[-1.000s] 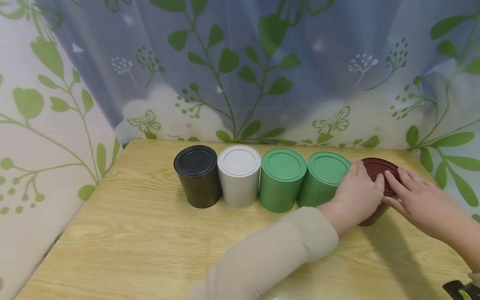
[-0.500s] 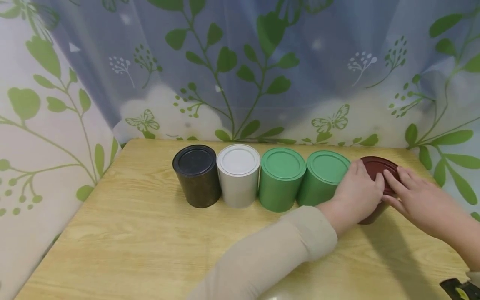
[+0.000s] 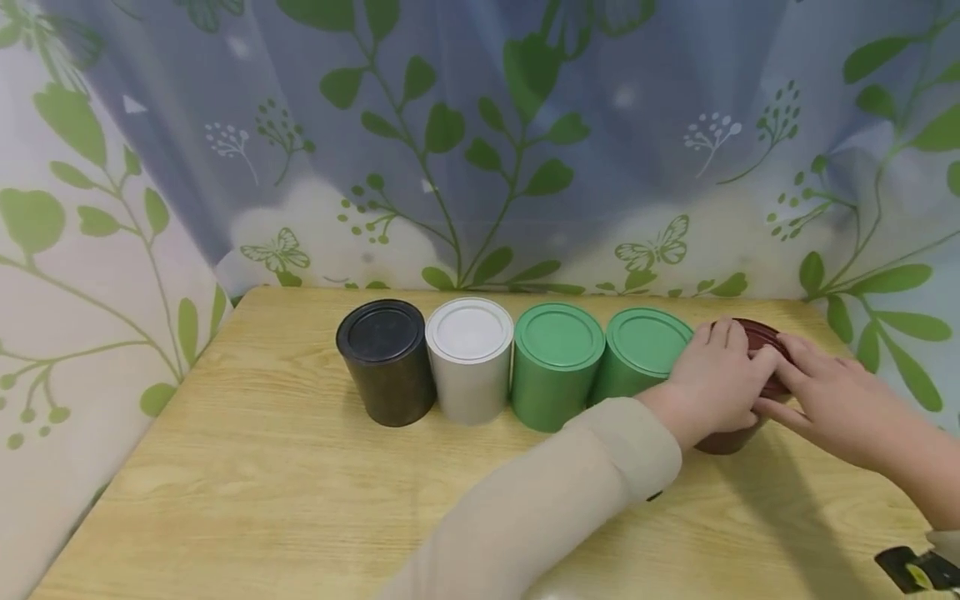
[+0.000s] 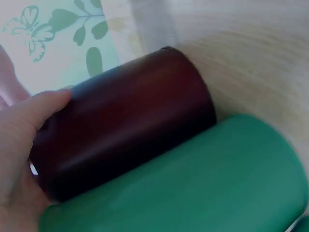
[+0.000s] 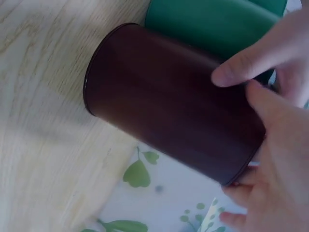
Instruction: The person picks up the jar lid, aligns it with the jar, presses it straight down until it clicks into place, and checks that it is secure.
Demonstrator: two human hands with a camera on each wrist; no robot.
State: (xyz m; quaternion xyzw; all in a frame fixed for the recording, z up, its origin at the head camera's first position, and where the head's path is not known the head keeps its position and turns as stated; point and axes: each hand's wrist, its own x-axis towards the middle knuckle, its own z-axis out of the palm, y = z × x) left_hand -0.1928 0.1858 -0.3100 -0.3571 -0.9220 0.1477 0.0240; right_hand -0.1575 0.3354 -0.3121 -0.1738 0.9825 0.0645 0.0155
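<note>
Both hands hold the upper part of a dark red lidded can (image 3: 727, 440), which stands upright at the right end of a row. My left hand (image 3: 716, 379) lies over the left of its lid, with the thumb (image 4: 55, 102) against the can's side. From the right, my right hand (image 3: 832, 400) grips the rim; in the right wrist view its thumb is on the side and its fingers (image 5: 239, 193) are at the lid edge. The right green can (image 3: 648, 340) stands directly left of the red one, partly hidden by my left hand and arm.
Leftward along the row stand another green can (image 3: 557, 375), a white can (image 3: 470, 367) and a black can (image 3: 386, 367), all lidded. They stand near the back of the wooden table (image 3: 285, 500). A leaf-printed curtain (image 3: 480, 225) hangs behind.
The head view has shifted slightly. Both hands have closed in a little over the lid and cover more of it. The red can seems to have shifted slightly left; the other cans stay put.
</note>
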